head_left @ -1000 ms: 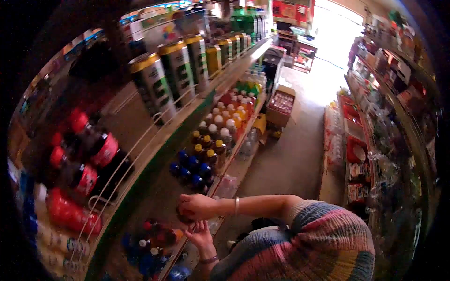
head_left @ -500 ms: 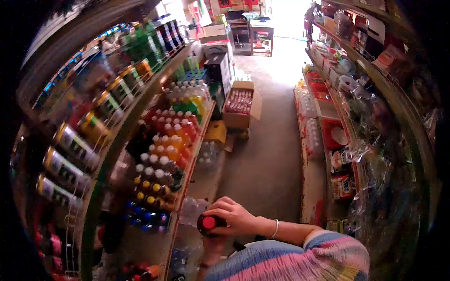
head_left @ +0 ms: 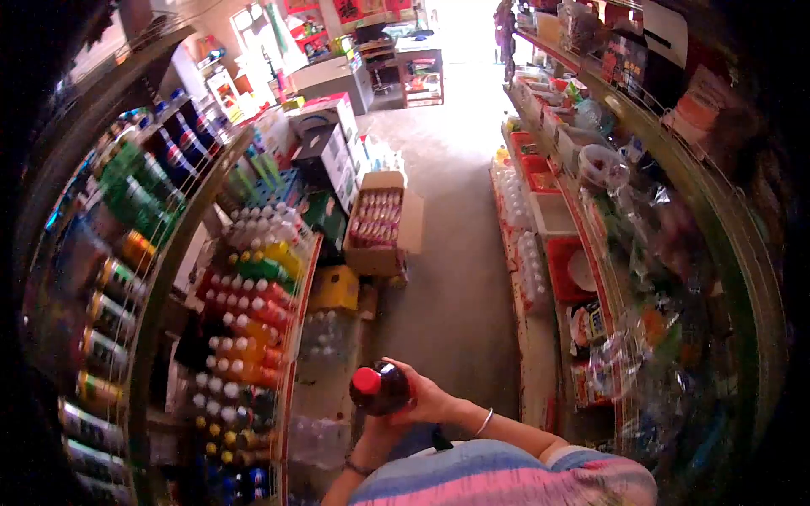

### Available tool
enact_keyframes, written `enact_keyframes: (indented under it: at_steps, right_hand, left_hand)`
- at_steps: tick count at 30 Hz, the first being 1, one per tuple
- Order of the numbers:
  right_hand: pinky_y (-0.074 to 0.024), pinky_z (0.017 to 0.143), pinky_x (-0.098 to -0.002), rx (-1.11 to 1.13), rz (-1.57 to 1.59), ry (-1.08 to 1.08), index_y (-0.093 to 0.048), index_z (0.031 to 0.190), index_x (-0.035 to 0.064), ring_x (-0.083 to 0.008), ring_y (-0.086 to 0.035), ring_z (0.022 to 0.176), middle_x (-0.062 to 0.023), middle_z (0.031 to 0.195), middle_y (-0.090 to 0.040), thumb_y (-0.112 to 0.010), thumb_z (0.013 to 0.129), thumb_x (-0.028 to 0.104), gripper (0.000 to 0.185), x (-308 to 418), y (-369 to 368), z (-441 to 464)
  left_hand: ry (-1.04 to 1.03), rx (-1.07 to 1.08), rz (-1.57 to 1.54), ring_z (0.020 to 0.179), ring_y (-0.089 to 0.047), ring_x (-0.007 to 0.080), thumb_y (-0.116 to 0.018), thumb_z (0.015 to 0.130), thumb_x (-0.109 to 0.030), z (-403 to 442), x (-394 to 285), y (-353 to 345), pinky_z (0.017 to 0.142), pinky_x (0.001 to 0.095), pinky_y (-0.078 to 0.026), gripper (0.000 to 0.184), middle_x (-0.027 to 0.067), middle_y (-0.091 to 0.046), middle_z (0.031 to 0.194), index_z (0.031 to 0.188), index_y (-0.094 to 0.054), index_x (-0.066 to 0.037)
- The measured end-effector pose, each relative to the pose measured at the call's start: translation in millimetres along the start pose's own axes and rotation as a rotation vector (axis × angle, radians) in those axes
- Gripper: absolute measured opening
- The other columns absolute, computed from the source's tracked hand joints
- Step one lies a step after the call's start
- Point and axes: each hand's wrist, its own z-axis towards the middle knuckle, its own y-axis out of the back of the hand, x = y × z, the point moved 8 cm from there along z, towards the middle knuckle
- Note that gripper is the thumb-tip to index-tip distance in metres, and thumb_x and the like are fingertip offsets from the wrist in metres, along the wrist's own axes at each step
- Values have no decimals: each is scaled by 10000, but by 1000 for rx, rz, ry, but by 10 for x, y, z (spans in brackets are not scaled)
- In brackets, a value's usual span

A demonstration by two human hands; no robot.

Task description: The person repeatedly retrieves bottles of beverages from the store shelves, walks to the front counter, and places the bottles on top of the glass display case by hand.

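Note:
A dark bottle with a red cap [head_left: 380,390] is held in front of my striped top, its cap facing up toward me. My right hand [head_left: 426,400], with a light bangle at its wrist, wraps the bottle's right side. Beneath the cap end, my left hand [head_left: 377,437] comes up from below and grips the lower part of the bottle. Its fingers are mostly hidden by the bottle, and a dark band circles that wrist. The bottle's label is not readable from this angle.
A left shelf holds rows of orange drink bottles [head_left: 245,352] and several cans [head_left: 103,347]. An open carton of pink packs [head_left: 377,218] stands in the aisle [head_left: 451,278] by a yellow box [head_left: 335,288]. Red baskets [head_left: 567,268] line the right shelf.
My right hand has shifted from over the bottle's top to its side, exposing more of the bottle and cap. The bottle tilts more toward me. The view has turned, moving the shelves leftward.

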Motion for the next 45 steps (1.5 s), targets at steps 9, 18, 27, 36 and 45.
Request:
enact_keyframes:
  at_steps: [9,18,27,36,45]
  right_hand:
    - [-398,995,-339,-138,-115,-44,-333,1335,68,-193,-475,1170,-80,1261,-502,-827,667,168,837,-453,1915,1462]
    - [-398,1011,-365,-450,33,-70,-408,1310,65,-185,-490,1161,-92,1288,-506,-834,660,140,780,-330,3976,2352]
    - [-430,969,-350,-505,-120,94,-450,1273,50,-186,-554,1076,-84,1193,-577,-851,631,152,765,-73,6269,3495]
    - [-449,923,-333,-493,34,150,-398,1307,37,-171,-553,1046,-80,1162,-570,-811,689,107,746,-257,7705,4876]
    - [-422,955,-310,-390,-38,-86,-373,1317,20,-134,-517,1085,-63,1213,-527,-774,739,121,711,-642,8989,6862]
  left_hand:
    - [140,367,23,1117,-528,218,-502,899,-476,2214,-842,-907,904,393,-476,540,66,-518,1263,1305,-450,-125]
    - [455,335,289,923,-581,179,-372,936,-537,4620,-1197,-1399,727,306,-504,548,42,-566,1191,1318,-439,-150]
    - [376,276,224,915,-594,210,-345,965,-480,6578,-1743,-3094,756,381,-513,465,46,-584,1118,1227,-479,-120]
    - [-230,86,1054,969,-615,193,-558,877,-119,8201,-3026,-3392,818,304,-512,364,103,-611,1065,1216,-500,1]
    - [-520,167,1449,973,-628,252,-761,682,-164,9963,-4468,-4265,835,363,-498,512,148,-635,1034,1117,-536,-15]
